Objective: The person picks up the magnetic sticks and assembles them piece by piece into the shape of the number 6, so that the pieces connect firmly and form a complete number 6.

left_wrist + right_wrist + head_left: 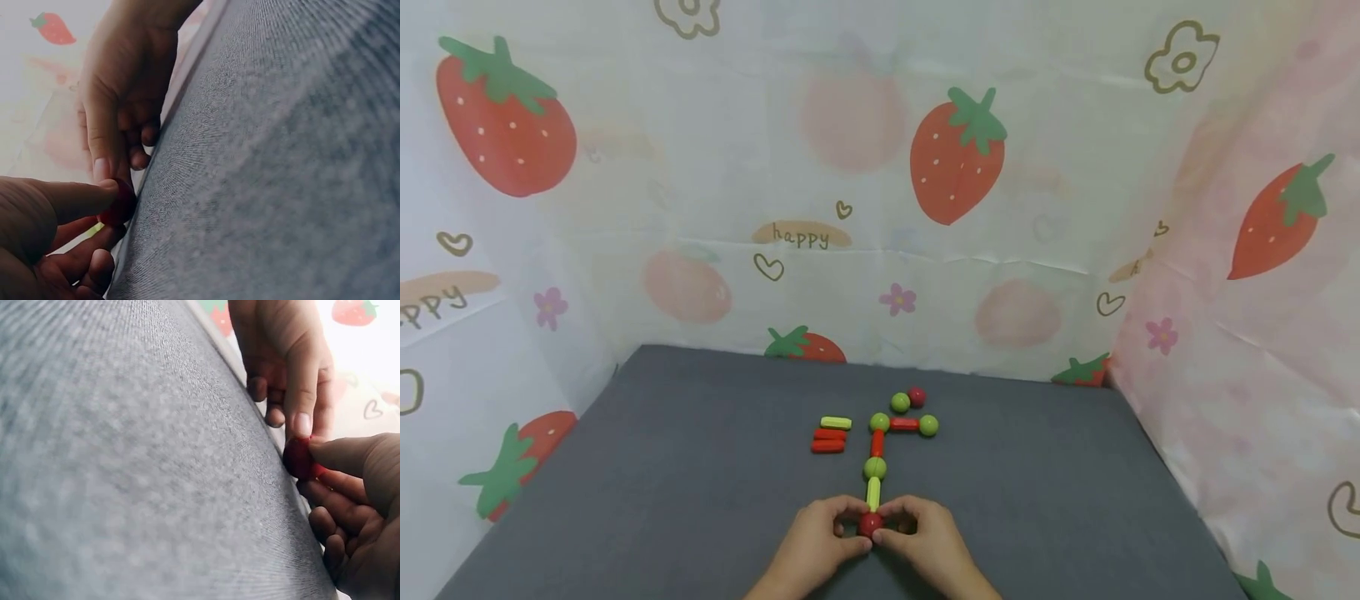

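Note:
Both hands meet at a red ball (870, 524) near the front of the dark table. My left hand (822, 533) pinches it from the left with thumb and fingers, and my right hand (925, 533) pinches it from the right. A yellow-green rod (873, 493) runs from the ball to a green ball (875, 468). Beyond that, a red rod (877, 443) leads to another green ball (880, 423), where a second red rod (904, 424) branches right to a green ball (928, 426). Both wrist views show the red ball (119, 205) between the fingertips.
Left of the joined pieces lie a loose yellow-green rod (836, 423) and two red rods (828, 447). A loose green ball (900, 403) and a red ball (917, 397) sit behind them. Strawberry-printed cloth (865, 292) hangs around the grey tabletop (700, 467).

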A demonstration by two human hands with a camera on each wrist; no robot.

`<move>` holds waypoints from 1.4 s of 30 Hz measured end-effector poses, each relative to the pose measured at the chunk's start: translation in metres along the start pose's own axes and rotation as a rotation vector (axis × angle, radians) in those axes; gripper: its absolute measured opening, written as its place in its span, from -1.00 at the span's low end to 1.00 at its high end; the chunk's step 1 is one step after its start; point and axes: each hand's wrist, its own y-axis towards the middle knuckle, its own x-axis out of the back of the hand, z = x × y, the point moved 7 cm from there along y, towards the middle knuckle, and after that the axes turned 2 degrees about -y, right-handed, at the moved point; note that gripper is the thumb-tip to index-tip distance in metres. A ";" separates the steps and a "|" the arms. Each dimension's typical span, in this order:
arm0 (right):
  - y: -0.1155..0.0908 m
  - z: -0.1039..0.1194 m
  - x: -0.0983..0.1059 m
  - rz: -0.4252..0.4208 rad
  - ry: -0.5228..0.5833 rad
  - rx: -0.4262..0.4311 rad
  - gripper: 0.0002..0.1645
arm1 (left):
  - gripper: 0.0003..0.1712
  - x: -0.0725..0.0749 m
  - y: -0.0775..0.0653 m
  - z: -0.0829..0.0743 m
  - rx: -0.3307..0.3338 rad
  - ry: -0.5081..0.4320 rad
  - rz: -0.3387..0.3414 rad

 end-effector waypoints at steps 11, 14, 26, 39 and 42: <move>0.005 0.006 0.002 0.105 -0.037 0.010 -0.75 | -0.63 0.001 -0.001 0.003 0.002 -0.003 -0.028; 0.008 0.010 0.004 0.164 -0.063 0.014 -0.79 | -0.64 0.002 -0.001 0.002 0.008 -0.008 -0.030; 0.049 0.064 0.047 0.274 -0.304 0.227 -0.77 | -0.64 0.001 -0.003 0.001 -0.028 -0.011 -0.026; 0.127 0.088 0.059 0.112 -0.382 0.315 -0.72 | -0.63 0.002 -0.008 0.001 -0.052 0.035 -0.076; 0.142 0.085 0.053 0.096 -0.345 0.297 -0.69 | -0.63 0.004 -0.005 0.003 -0.036 0.039 -0.067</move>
